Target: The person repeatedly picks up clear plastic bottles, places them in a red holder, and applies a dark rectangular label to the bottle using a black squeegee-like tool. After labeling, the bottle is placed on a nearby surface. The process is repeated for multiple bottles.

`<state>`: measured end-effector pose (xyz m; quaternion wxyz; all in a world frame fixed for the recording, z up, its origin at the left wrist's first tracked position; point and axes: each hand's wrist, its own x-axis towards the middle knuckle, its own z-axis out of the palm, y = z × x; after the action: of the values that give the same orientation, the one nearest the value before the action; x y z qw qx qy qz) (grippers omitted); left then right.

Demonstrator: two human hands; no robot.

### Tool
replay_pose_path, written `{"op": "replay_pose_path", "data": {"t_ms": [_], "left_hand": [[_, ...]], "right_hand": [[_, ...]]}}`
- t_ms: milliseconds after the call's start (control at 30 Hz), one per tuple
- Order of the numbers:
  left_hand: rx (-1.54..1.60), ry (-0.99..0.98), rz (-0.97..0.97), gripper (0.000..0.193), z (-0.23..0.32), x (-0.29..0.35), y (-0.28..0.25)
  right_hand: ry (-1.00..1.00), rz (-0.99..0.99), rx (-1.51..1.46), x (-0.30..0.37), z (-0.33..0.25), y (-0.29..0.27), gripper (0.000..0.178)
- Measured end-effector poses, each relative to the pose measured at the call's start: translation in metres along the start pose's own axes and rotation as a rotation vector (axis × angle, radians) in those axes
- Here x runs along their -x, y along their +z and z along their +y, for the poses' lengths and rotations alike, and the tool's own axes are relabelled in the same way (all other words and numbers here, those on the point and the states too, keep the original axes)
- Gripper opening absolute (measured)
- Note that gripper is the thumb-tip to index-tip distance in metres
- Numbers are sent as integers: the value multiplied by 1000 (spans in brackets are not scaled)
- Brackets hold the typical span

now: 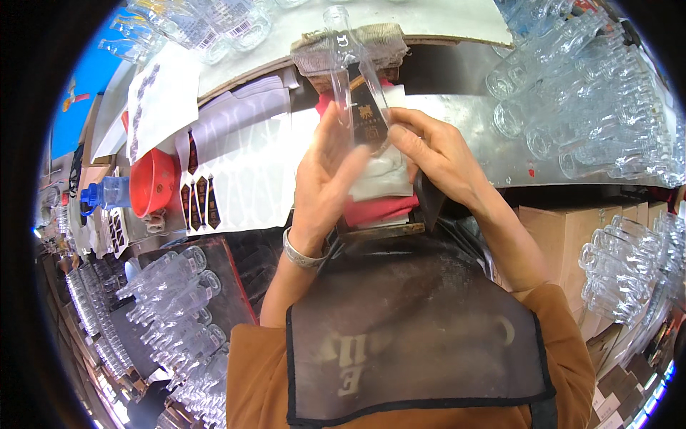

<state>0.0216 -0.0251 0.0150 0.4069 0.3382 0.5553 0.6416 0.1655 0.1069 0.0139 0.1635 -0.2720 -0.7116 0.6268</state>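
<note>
A clear glass bottle (341,93) lies tilted in front of me, its neck pointing away over a folded grey cloth (312,53). On its face is a dark, tie-shaped label (367,107) with gold print. My left hand (323,179) holds the bottle's left side near the base, fingers along the glass and thumb slightly blurred. From the right, my right hand (439,154) grips the base end, its thumb at the label's edge. Below the bottle sit a white cloth pad (386,179) and red cloth (379,209).
Left of my hands, a white sheet (250,171) carries several dark labels (199,204), beside a red bowl (153,182). Clear bottles (564,100) are stacked on the metal table at right. More bottles (179,300) stand lower left, and cardboard boxes (550,236) lower right.
</note>
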Motion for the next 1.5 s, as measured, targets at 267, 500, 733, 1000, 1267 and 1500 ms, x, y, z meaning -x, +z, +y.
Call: {"op": "replay_pose_path", "data": {"t_ms": [267, 500, 733, 1000, 1267, 1500], "left_hand": [[82, -91, 26, 70, 0, -5, -15], [44, -24, 85, 60, -2, -4, -6], [57, -45, 93, 59, -2, -7, -6], [71, -44, 105, 60, -5, -6, -5], [65, -51, 98, 61, -6, -7, -7], [-492, 352, 86, 59, 6, -28, -16]], "right_hand": [[16, 25, -34, 0, 0, 4, 60], [-6, 41, 6, 0, -11, 9, 51], [1, 55, 41, -3, -9, 9, 49], [-19, 32, 18, -5, -4, 6, 50], [-20, 31, 8, -5, -1, 6, 48], [96, 9, -107, -9, 9, -16, 58]]}}
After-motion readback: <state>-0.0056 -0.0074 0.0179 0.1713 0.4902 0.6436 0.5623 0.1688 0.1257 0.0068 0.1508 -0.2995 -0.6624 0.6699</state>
